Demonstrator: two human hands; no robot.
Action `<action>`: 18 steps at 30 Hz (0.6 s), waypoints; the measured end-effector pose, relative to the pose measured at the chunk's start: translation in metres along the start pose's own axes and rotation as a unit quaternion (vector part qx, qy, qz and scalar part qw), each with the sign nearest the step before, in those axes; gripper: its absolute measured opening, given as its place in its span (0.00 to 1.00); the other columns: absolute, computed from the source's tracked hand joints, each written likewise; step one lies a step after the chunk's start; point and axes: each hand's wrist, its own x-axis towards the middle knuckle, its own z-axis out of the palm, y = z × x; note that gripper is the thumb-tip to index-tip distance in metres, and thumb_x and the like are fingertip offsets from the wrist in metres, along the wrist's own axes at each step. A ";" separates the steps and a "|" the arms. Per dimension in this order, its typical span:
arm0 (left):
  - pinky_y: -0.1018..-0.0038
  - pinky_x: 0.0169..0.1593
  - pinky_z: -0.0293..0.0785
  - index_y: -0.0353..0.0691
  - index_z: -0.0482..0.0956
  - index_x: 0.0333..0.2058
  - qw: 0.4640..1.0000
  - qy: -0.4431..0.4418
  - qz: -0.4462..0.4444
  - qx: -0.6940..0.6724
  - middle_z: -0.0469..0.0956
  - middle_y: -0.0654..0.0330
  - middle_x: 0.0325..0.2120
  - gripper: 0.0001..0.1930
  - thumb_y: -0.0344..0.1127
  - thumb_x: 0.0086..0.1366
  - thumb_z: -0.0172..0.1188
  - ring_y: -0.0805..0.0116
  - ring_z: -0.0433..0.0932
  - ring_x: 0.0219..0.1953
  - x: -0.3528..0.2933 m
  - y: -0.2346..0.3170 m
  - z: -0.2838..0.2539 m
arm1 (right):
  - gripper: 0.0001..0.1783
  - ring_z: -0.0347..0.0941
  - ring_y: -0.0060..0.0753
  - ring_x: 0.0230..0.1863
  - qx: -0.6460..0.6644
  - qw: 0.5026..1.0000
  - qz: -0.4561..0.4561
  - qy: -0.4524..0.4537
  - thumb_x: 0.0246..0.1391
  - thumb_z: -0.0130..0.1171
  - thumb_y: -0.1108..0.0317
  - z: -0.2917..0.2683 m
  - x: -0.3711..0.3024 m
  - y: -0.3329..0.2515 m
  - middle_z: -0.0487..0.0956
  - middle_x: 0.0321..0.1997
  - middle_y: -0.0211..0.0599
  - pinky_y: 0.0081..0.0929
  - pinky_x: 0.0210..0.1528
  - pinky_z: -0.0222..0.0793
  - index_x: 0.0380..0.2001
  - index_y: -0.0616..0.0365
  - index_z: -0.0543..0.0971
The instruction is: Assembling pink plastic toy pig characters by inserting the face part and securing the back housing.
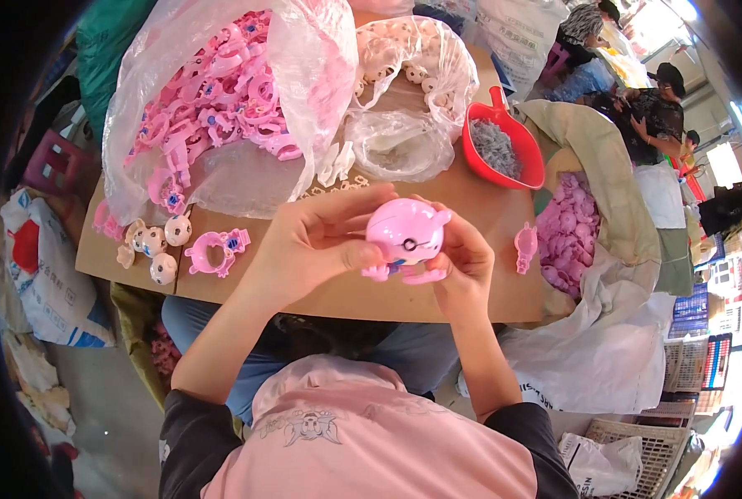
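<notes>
Over the near part of the cardboard-covered table, both hands grip one glossy pink plastic toy figure [400, 223]. It has a round head with a small ear and pink feet below, and a bit of blue shows under the head. My left hand [314, 243] holds it from the left, thumb pressed against its side. From the right, my right hand [465, 259] closes on it with the thumb near the feet; some fingers are hidden behind the head. Left of my left forearm lie a pink ring-shaped toy part [216, 252] and several whitish toy heads [154, 241].
A plastic bag of pink parts [221, 100] stands at the far left, beside a clear bag of white heads [412, 75]. A red scoop [529, 162] holds small grey pieces. One pink part [525, 248] lies near the right edge, by a sack of pink shells [569, 224].
</notes>
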 end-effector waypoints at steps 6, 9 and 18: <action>0.74 0.46 0.74 0.33 0.75 0.48 0.971 0.031 0.057 0.231 0.78 0.53 0.43 0.23 0.25 0.50 0.66 0.67 0.78 0.44 -0.008 0.009 0.008 | 0.30 0.58 0.43 0.64 0.003 0.992 0.095 -0.086 0.44 0.60 0.84 -0.016 0.009 -0.024 0.65 0.61 0.51 0.41 0.64 0.57 0.54 0.65 0.69; 0.74 0.46 0.73 0.38 0.77 0.47 0.905 0.049 0.146 0.397 0.79 0.53 0.42 0.26 0.25 0.44 0.68 0.66 0.79 0.43 -0.014 0.008 0.012 | 0.32 0.59 0.46 0.64 -0.022 0.985 0.154 -0.069 0.40 0.66 0.74 0.001 0.016 -0.048 0.66 0.61 0.53 0.40 0.63 0.55 0.52 0.64 0.71; 0.74 0.46 0.73 0.32 0.75 0.47 0.847 0.065 0.236 0.472 0.78 0.49 0.42 0.27 0.26 0.44 0.68 0.59 0.80 0.42 -0.028 0.016 0.026 | 0.31 0.74 0.45 0.51 -0.452 0.875 -0.086 -0.150 0.36 0.68 0.75 0.035 0.015 -0.058 0.75 0.51 0.47 0.29 0.49 0.71 0.49 0.62 0.74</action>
